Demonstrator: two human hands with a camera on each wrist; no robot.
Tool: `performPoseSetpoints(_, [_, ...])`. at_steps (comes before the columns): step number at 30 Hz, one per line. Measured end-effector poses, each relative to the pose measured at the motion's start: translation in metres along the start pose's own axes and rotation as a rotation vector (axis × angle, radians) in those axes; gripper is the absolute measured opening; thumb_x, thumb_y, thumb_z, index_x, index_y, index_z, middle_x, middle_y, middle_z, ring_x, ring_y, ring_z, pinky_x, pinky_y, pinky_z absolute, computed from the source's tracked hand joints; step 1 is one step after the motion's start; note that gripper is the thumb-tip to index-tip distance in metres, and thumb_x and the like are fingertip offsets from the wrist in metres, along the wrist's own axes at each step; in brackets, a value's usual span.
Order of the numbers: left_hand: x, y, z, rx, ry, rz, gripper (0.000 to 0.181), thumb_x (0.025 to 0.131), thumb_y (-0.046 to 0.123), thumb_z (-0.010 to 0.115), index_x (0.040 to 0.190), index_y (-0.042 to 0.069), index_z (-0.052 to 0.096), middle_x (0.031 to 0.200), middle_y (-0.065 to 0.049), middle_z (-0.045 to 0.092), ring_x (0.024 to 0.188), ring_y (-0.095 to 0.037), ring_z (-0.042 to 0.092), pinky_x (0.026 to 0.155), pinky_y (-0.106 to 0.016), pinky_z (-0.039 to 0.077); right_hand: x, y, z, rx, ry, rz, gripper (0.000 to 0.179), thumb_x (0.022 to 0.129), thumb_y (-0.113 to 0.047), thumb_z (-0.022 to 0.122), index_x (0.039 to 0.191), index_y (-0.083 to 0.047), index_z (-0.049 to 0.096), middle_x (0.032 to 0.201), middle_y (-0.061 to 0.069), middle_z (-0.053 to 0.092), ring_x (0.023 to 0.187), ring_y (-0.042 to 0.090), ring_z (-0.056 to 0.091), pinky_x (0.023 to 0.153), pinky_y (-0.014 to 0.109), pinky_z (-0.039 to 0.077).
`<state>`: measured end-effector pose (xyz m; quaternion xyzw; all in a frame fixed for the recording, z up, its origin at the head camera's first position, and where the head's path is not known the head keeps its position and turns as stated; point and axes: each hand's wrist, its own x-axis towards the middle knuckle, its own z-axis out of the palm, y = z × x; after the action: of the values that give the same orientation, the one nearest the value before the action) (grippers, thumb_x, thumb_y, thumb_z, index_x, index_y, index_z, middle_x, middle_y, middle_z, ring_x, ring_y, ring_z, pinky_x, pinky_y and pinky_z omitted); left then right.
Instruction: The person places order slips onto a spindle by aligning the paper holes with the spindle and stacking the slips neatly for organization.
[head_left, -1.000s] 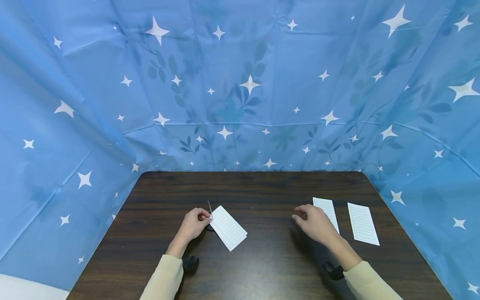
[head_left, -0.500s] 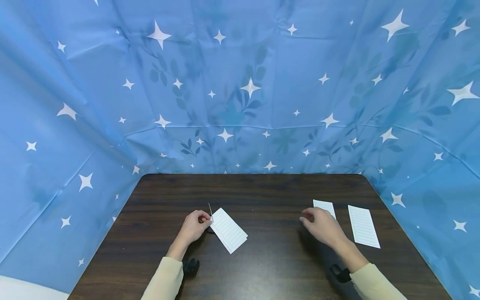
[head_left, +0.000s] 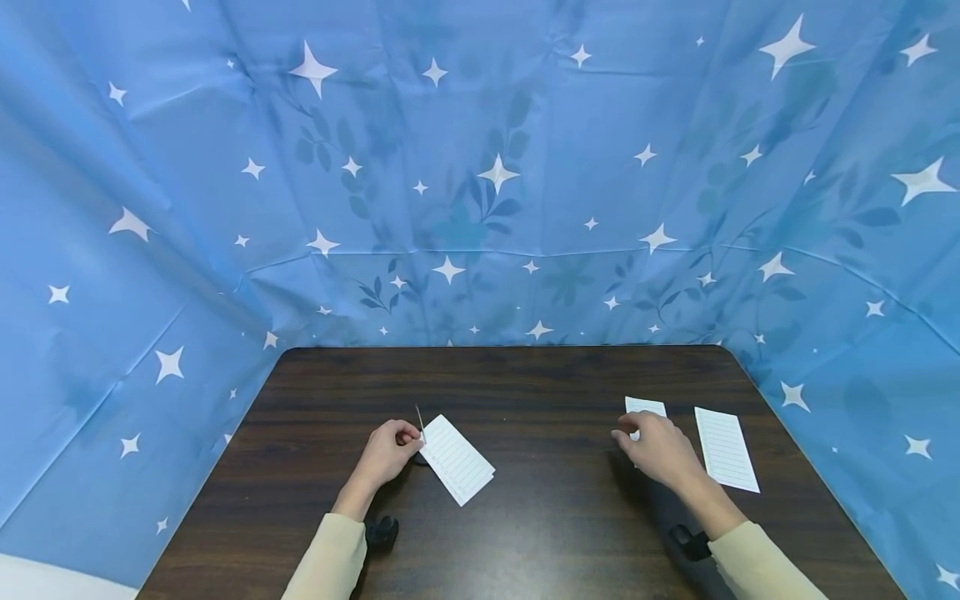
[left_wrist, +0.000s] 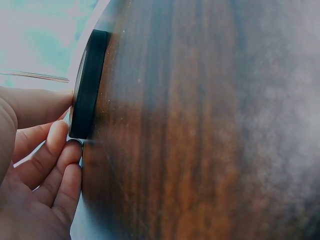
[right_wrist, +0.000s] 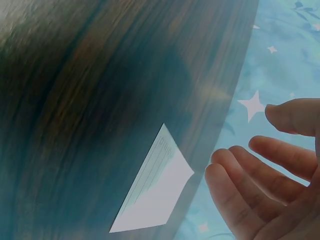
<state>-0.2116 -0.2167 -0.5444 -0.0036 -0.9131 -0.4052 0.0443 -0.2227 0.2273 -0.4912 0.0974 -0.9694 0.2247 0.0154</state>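
Observation:
A paper spike stands left of centre, with a thin upright needle [head_left: 421,423] and a round black base [left_wrist: 91,85]. At its base, my left hand [head_left: 386,454] holds the rim between thumb and fingers. White lined slips of paper [head_left: 457,462], overlapping, lie beside the needle, their upper left end at it. On the right, my right hand [head_left: 660,450] hovers over another lined slip [head_left: 645,406] and hides most of it. Its fingers [right_wrist: 240,175] are loosely bent, with nothing between them in the right wrist view. One more slip [head_left: 726,450] lies farther right.
The dark wood-grain table [head_left: 540,517] carries all of this. A blue curtain with white stars [head_left: 480,167] hangs behind it and along both sides. Black wrist devices [head_left: 382,533] sit under both forearms.
My right hand has moved rightward over the nearer loose slip, covering more of it. The left hand, the spike and the overlapping slips have stayed in place.

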Motion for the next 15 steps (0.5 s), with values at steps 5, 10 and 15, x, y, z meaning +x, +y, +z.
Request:
performPoseSetpoints(5, [-0.001, 0.0, 0.0, 0.0, -0.001, 0.0, 0.006, 0.089, 0.006, 0.076, 0.09, 0.006, 0.07, 0.086, -0.002, 0.058, 0.077, -0.016, 0.053, 0.072, -0.034, 0.045, 0.0, 0.007, -0.002, -0.016, 0.021, -0.005, 0.034, 0.094, -0.021, 0.07, 0.115, 0.005, 0.07, 0.108, 0.023, 0.07, 0.091, 0.036, 0.068, 0.073, 0.054, 0.054])
performPoseSetpoints(10, [0.0, 0.0, 0.0, 0.003, 0.002, 0.003, 0.007, 0.089, 0.007, 0.076, 0.09, 0.006, 0.07, 0.086, -0.002, 0.058, 0.078, -0.016, 0.053, 0.072, -0.034, 0.045, 0.001, 0.012, -0.005, -0.04, 0.053, -0.007, 0.033, 0.092, -0.02, 0.073, 0.111, 0.007, 0.071, 0.105, 0.024, 0.07, 0.089, 0.037, 0.068, 0.074, 0.054, 0.054])
performPoseSetpoints(15, [0.0, -0.001, 0.0, 0.002, -0.005, -0.001, 0.007, 0.089, 0.006, 0.076, 0.091, 0.006, 0.07, 0.087, -0.002, 0.058, 0.078, -0.016, 0.053, 0.073, -0.035, 0.045, 0.002, 0.018, -0.006, -0.054, 0.048, 0.016, 0.033, 0.092, -0.019, 0.072, 0.11, 0.008, 0.07, 0.104, 0.026, 0.069, 0.088, 0.039, 0.068, 0.071, 0.054, 0.054])
